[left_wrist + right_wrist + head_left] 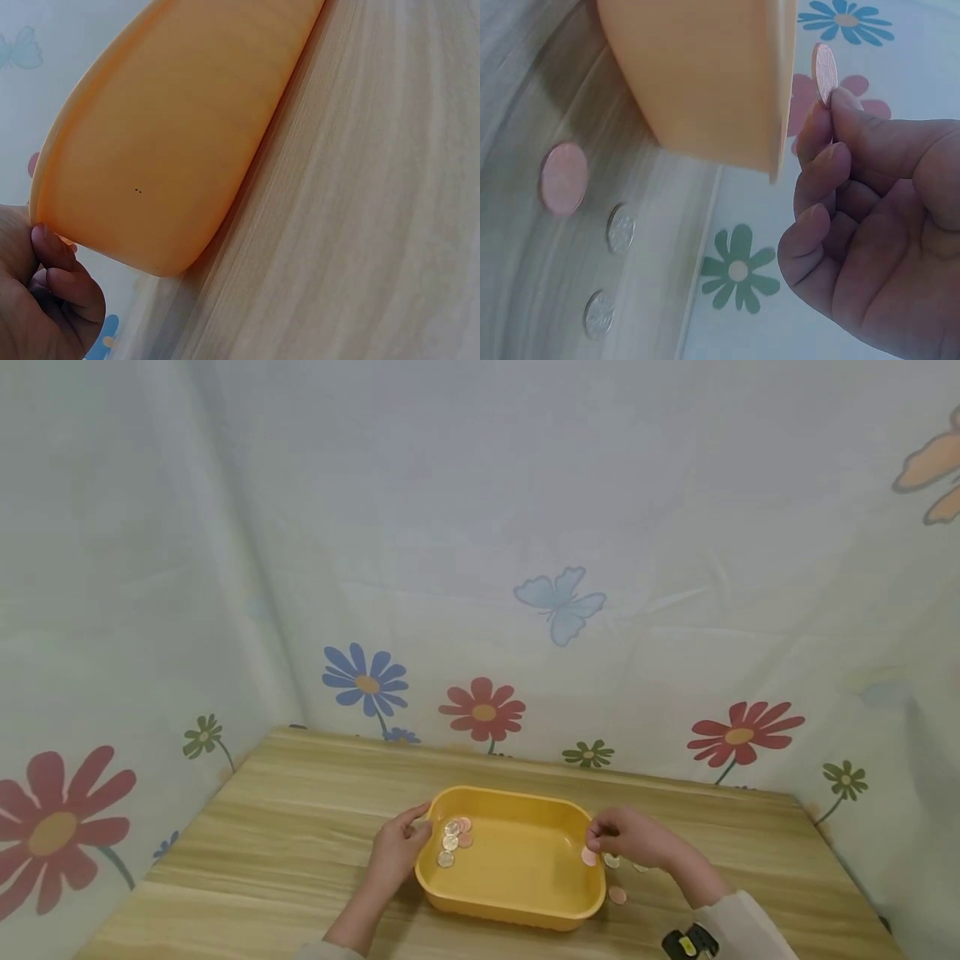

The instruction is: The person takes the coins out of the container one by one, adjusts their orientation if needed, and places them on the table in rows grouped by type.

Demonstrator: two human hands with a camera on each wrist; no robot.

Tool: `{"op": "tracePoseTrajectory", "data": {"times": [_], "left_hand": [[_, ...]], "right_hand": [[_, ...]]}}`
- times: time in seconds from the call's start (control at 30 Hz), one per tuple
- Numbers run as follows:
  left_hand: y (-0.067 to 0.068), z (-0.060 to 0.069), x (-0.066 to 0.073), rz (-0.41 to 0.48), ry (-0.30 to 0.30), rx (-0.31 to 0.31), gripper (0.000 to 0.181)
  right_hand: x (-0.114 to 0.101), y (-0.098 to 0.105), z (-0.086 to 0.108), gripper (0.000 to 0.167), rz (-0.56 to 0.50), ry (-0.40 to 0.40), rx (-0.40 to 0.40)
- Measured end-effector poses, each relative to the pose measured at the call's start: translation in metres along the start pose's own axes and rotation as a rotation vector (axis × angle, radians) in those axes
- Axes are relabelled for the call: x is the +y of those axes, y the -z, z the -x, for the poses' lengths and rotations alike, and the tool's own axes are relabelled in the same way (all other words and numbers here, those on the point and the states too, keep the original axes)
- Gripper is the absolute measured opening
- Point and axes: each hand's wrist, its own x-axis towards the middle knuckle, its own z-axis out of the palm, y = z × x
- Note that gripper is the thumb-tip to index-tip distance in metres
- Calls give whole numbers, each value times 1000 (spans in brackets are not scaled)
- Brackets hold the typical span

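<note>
A copper coin (826, 73) is standing out from the right hand (630, 837), whose thumb and forefinger are pinching it by its edge while the remaining fingers are curling toward the palm. The right hand is holding the coin just above the rim at the right end of a yellow tray (525, 860). The left hand (397, 852) is gripping the tray's rim at the opposite end, near the far left corner. The tray is sitting on the wood-grained surface (322, 827), between its left and right edges and nearer to the person than its far edge.

Inside the tray, silver coins (450, 842) and copper-coloured coins (466, 840) are lying in a cluster by the left wall, some of them overlapping. Outside, just beyond the tray's right wall, another copper coin (617, 895) is lying flat on the surface, toward the tray's near right corner. Two loose silver coins (611, 861) are lying farther from the person, one of them partly hidden under the right forearm in the head view.

A black device (690, 942) is showing by the right wrist, next to a pale sleeve (742, 927). Past the surface's far edge, a whitish curtain (420, 527) is hanging, showing printed flowers and butterflies.
</note>
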Motion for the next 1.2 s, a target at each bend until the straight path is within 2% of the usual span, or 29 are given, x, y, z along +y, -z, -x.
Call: {"op": "tracePoseTrajectory", "data": {"times": [0.13,0.5,0.73,1.2], "left_hand": [[0,1,1,-4,-2,-3,42],[3,0,2,0,-5,-10,42],[2,2,1,13,7,-13,42],[2,3,1,5,13,-21,43]], "right_hand": [[7,1,10,14,-12,10,16],[29,4,30,12,-21,-23,37],[47,-2,44,11,50,-45,74],[71,-4,56,14,82,-74,112]]}}
